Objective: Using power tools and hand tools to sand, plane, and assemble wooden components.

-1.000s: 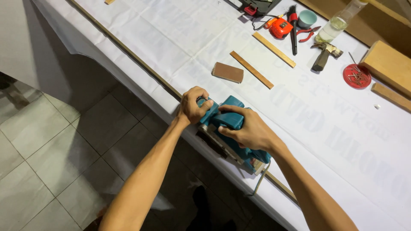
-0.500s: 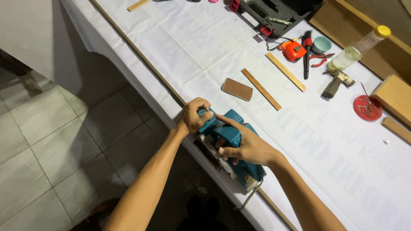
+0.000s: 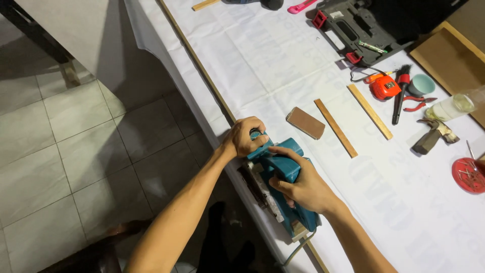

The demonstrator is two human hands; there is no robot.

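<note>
At the near edge of the worktop [image 3: 283, 65], a teal electric planer [image 3: 278, 187] sits on a long thin wooden strip [image 3: 199, 65] that runs along that edge from far to near. Both hands are clamped on the tool: the left hand [image 3: 245, 136] closes around the front knob, and the right hand [image 3: 303, 187] wraps the rear handle, fingers curled under it. A cable leaves the near end of the planer and hangs down over the edge.

The step in hand seems to be planing the strip, with the tool about at the middle of its length. I judge that the next move calls for steady pressure from both hands and a straight push along the strip, because the strip is narrow and the planer could slip toward the tiled floor [image 3: 65, 151] on the left.

Farther right on the white cover lie a brown sanding block [image 3: 305, 123], two wooden slats [image 3: 335, 127], an orange tape measure [image 3: 385, 87] and a red round lid [image 3: 468, 174].
</note>
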